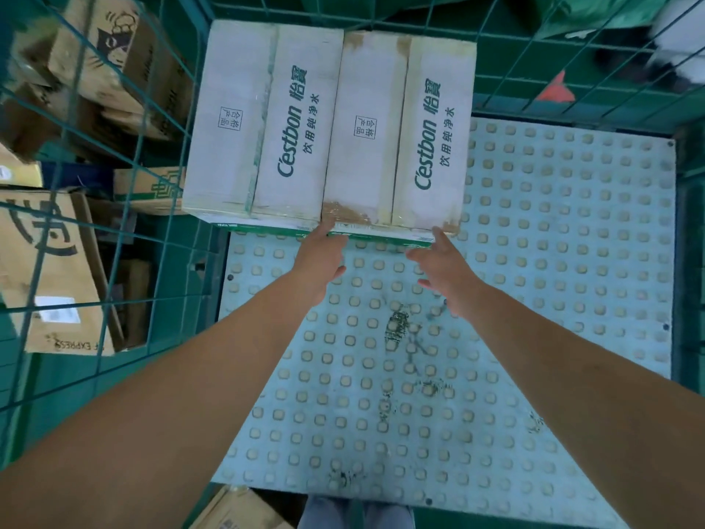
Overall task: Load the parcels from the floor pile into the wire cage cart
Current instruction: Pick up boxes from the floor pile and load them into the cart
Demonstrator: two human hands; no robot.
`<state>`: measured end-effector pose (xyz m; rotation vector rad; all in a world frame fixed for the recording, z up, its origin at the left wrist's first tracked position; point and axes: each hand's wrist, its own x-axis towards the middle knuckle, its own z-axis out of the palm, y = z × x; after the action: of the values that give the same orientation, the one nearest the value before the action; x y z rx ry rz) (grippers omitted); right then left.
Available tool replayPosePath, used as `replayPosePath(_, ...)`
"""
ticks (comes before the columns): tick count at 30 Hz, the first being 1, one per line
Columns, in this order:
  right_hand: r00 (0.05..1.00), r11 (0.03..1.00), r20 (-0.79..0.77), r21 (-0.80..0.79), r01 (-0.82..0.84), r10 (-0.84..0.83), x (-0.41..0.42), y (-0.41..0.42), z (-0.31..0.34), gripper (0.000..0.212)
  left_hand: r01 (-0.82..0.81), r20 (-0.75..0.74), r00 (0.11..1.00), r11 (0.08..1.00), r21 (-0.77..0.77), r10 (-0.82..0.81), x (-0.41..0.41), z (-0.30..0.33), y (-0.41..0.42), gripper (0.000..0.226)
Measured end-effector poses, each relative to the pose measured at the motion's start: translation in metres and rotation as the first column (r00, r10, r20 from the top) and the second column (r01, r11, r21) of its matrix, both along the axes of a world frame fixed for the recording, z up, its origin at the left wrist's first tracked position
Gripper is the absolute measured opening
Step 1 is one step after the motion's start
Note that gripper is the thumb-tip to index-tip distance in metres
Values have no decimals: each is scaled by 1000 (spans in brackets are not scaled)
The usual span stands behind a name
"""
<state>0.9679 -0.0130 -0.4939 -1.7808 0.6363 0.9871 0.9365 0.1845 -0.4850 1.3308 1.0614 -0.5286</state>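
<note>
Two white C'estbon water cartons lie side by side in the far left corner of the green wire cage cart (625, 51): a left carton (263, 120) and a right carton (400, 135). They rest on the cart's studded pale floor plate (553, 242). My left hand (320, 261) reaches in with straight fingers, its fingertips touching the near edge where the two cartons meet. My right hand (446, 269) is stretched out with fingers spread, fingertips at the near right corner of the right carton. Neither hand grips anything.
Outside the cage's left wall (126, 177) lie several brown cardboard parcels, including a large one with an express label (49, 269) and a printed box (110, 55). Another brown box (236, 509) sits by my feet. Green sacks (595, 13) lie beyond the far wall.
</note>
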Motion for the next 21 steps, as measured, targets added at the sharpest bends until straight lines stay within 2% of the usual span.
replayPosePath(4, 1000, 999, 12, 34, 25, -26, -17, 7, 31, 77, 23, -23, 999, 1000, 1, -23, -22, 26, -3, 46)
replayPosePath(8, 998, 997, -18, 45, 60, -59, -36, 11, 92, 67, 41, -14, 999, 999, -31, -42, -48, 78, -5, 46)
replayPosePath(13, 986, 977, -35, 131, 167, -164, -76, 9, 187, 56, 52, 19, 999, 996, -71, -51, -81, 167, -13, 46)
replayPosePath(21, 934, 912, -14, 211, 352, -357, -186, -15, 350, 45, 166, 114, 981, 982, -92, -155, -157, 323, -46, 40)
